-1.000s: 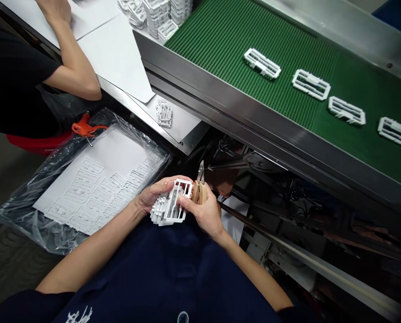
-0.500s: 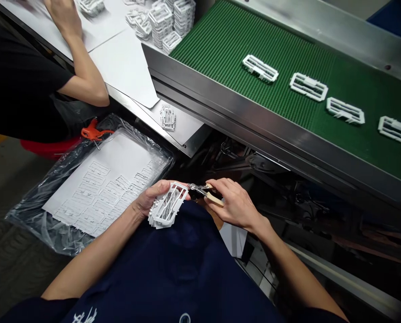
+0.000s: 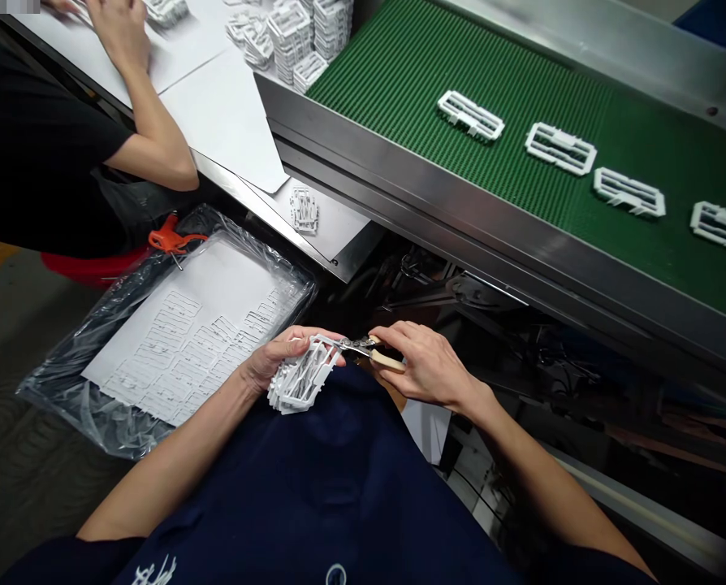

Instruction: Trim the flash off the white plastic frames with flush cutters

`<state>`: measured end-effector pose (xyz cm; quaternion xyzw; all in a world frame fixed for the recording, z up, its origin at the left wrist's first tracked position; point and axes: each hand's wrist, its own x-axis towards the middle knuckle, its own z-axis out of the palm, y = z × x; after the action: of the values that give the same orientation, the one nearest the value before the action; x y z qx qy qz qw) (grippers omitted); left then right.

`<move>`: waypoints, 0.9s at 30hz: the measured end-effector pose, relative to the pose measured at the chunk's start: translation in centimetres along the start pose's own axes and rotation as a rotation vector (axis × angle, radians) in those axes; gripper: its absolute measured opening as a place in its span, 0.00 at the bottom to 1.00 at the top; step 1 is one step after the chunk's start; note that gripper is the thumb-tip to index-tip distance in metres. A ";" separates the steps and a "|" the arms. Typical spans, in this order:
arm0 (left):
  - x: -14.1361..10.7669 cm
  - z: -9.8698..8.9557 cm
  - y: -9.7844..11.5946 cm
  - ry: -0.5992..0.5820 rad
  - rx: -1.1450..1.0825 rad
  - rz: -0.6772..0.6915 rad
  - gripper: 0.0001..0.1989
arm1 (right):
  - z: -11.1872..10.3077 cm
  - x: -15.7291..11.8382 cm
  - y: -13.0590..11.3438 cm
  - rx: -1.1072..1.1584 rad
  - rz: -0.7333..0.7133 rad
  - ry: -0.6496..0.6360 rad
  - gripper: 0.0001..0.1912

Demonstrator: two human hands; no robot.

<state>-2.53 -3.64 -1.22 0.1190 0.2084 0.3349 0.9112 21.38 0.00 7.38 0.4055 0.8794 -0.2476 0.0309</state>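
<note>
Air o/ lined tray free; conv. rail blks low fwd, co-worker's arm upper L.

"How's my left hand posed?"
"I see it closed in a grip, thumb on top, the left forearm slanting forward and inward."
"And my right hand?"
"Gripping too, back upward, fingers curled, near the left but apart; the right forearm angles in from the right side."

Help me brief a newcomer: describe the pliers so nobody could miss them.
From the green belt, look down to the navy shirt and its wearer's right hand. It holds the pliers; cream handles set them apart from the orange tool farther left.
</note>
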 end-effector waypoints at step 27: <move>0.8 -0.6 0.0 0.116 -0.101 0.145 0.21 | 3.7 0.9 -1.4 1.055 0.439 0.200 0.14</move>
<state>-2.24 -3.07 -2.01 0.0679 0.2343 0.4162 0.8759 19.23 -1.88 4.47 0.5603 0.5308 -0.6008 -0.2081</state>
